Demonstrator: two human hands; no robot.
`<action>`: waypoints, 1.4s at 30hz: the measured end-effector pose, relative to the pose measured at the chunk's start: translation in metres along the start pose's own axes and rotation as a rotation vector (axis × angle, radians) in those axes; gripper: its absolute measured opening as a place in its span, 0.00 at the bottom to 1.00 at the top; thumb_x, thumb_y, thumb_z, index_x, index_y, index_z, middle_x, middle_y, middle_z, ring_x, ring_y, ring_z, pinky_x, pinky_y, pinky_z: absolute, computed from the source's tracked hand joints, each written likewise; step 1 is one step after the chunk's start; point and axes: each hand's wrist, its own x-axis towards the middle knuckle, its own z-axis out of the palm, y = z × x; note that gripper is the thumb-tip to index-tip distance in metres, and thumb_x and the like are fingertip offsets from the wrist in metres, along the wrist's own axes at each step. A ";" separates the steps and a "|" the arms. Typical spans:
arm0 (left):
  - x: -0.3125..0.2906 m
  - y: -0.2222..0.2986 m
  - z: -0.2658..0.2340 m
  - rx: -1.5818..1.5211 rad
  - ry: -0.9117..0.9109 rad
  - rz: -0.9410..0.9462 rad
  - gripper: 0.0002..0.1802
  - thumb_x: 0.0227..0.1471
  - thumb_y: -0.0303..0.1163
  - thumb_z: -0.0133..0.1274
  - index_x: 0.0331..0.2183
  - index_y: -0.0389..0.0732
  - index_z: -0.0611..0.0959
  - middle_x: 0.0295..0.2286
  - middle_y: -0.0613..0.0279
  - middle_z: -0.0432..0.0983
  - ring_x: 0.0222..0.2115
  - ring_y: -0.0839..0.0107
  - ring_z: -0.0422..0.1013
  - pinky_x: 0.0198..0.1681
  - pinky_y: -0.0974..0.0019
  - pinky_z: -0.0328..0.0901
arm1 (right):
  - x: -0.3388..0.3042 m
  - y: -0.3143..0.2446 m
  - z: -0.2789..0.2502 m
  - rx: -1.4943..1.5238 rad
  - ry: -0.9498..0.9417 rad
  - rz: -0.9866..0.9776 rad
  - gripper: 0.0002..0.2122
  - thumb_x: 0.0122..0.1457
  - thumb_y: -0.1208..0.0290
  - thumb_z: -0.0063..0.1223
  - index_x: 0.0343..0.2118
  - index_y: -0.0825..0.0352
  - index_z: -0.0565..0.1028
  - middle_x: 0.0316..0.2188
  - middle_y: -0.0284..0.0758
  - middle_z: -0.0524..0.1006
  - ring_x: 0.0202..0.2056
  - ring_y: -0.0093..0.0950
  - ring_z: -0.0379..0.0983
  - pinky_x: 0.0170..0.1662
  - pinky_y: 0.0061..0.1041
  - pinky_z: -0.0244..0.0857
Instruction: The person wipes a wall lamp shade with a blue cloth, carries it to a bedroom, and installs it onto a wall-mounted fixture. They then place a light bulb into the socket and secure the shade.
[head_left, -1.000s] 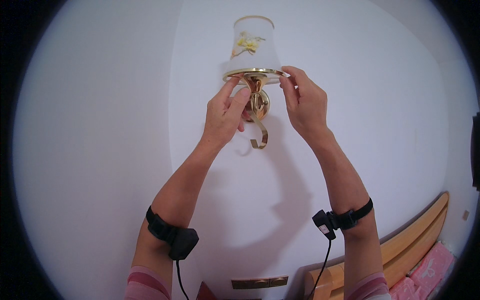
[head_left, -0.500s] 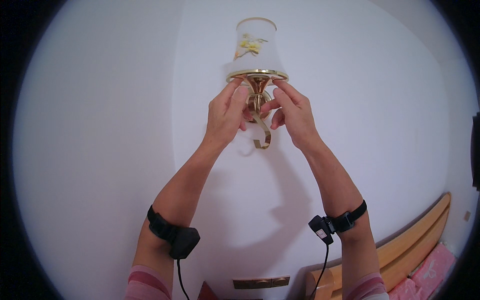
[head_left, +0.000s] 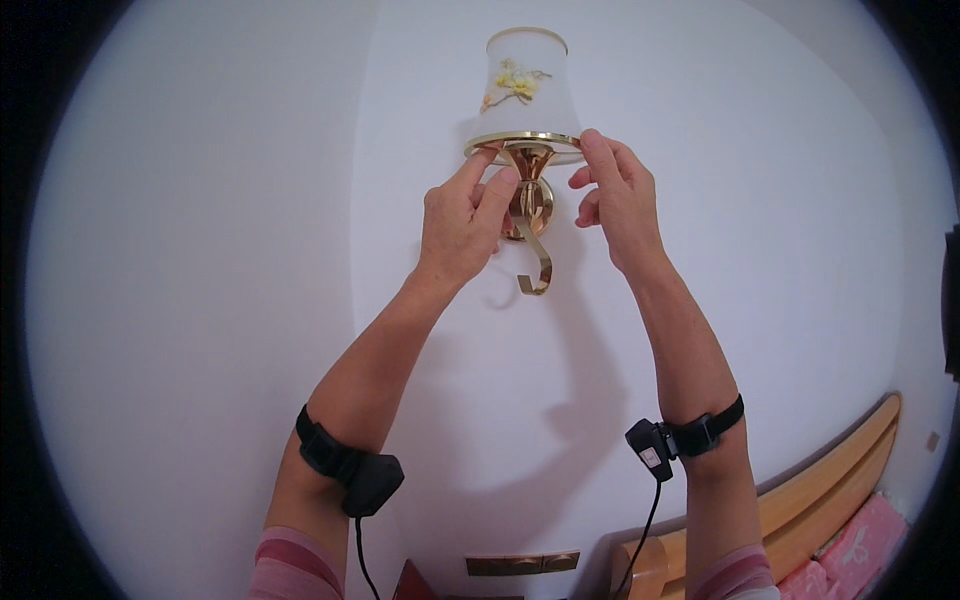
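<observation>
1. Head view: the wall lamp hangs high on the white wall, and its frosted shade with a yellow flower print sits above a gold rim.
2. The shade looks like thin glass, so I judge it light but fragile and slick. The metal rim just below it is the safer place to take hold, with support from both sides.
3. Below the rim, a gold curled bracket fixes the lamp to the wall. It looks stiff and should bear a steadying touch.
4. The left hand reaches up left of the bracket, fingertips pinching the rim's left edge.
5. The right hand is right of the bracket, forefinger and thumb on the rim's right edge, the other fingers loosely curled.
6. Far below the lamp, black wrist bands circle both forearms, and a wooden headboard shows at the lower right.
</observation>
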 end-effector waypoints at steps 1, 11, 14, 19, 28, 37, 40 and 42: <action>0.001 0.003 0.002 0.020 0.002 -0.063 0.30 0.65 0.43 0.51 0.60 0.33 0.73 0.18 0.62 0.78 0.17 0.79 0.71 0.18 0.70 0.64 | 0.001 -0.003 -0.002 0.018 -0.023 0.014 0.27 0.66 0.46 0.51 0.50 0.71 0.74 0.31 0.35 0.75 0.17 0.17 0.66 0.22 0.20 0.65; -0.002 0.011 0.004 0.014 -0.037 -0.104 0.33 0.64 0.43 0.51 0.63 0.33 0.68 0.19 0.60 0.79 0.18 0.75 0.75 0.18 0.70 0.66 | 0.002 0.009 -0.004 0.102 0.016 0.046 0.22 0.69 0.53 0.47 0.48 0.71 0.75 0.39 0.38 0.77 0.21 0.21 0.72 0.26 0.24 0.70; -0.002 0.012 0.003 0.047 -0.052 -0.108 0.32 0.64 0.42 0.51 0.63 0.33 0.68 0.18 0.60 0.80 0.18 0.75 0.75 0.19 0.69 0.67 | 0.003 0.010 -0.004 0.106 0.003 -0.013 0.21 0.70 0.54 0.46 0.48 0.71 0.75 0.39 0.38 0.77 0.22 0.22 0.74 0.26 0.24 0.70; -0.005 0.009 0.003 0.104 -0.028 -0.040 0.30 0.64 0.41 0.50 0.60 0.33 0.71 0.18 0.59 0.79 0.18 0.73 0.76 0.22 0.68 0.69 | 0.001 0.006 -0.004 0.077 -0.018 -0.010 0.23 0.70 0.51 0.46 0.49 0.69 0.75 0.41 0.38 0.78 0.24 0.22 0.76 0.27 0.23 0.72; -0.004 0.010 0.005 0.084 -0.005 -0.148 0.30 0.64 0.43 0.49 0.60 0.33 0.71 0.16 0.60 0.76 0.18 0.74 0.75 0.24 0.67 0.67 | -0.001 0.000 -0.003 -0.034 -0.013 -0.010 0.29 0.67 0.43 0.47 0.48 0.72 0.76 0.42 0.40 0.78 0.27 0.24 0.77 0.28 0.24 0.73; 0.000 -0.002 0.004 0.182 0.047 -0.028 0.29 0.66 0.43 0.48 0.60 0.32 0.72 0.20 0.62 0.78 0.15 0.80 0.67 0.17 0.72 0.60 | -0.001 0.004 -0.004 -0.055 -0.015 -0.011 0.29 0.67 0.43 0.47 0.47 0.72 0.77 0.42 0.40 0.78 0.28 0.25 0.77 0.29 0.24 0.72; -0.002 -0.002 0.005 0.230 0.022 0.045 0.30 0.65 0.44 0.47 0.59 0.31 0.72 0.18 0.60 0.77 0.16 0.75 0.70 0.21 0.69 0.63 | 0.000 0.004 -0.005 -0.059 -0.013 -0.006 0.29 0.67 0.43 0.47 0.47 0.73 0.77 0.42 0.41 0.78 0.28 0.25 0.77 0.29 0.24 0.72; -0.003 -0.001 0.006 0.258 0.074 -0.028 0.31 0.64 0.46 0.47 0.56 0.30 0.74 0.16 0.56 0.77 0.19 0.67 0.75 0.27 0.62 0.66 | 0.000 0.004 -0.005 -0.052 -0.018 0.001 0.30 0.67 0.43 0.47 0.47 0.73 0.77 0.43 0.41 0.79 0.28 0.25 0.77 0.29 0.24 0.72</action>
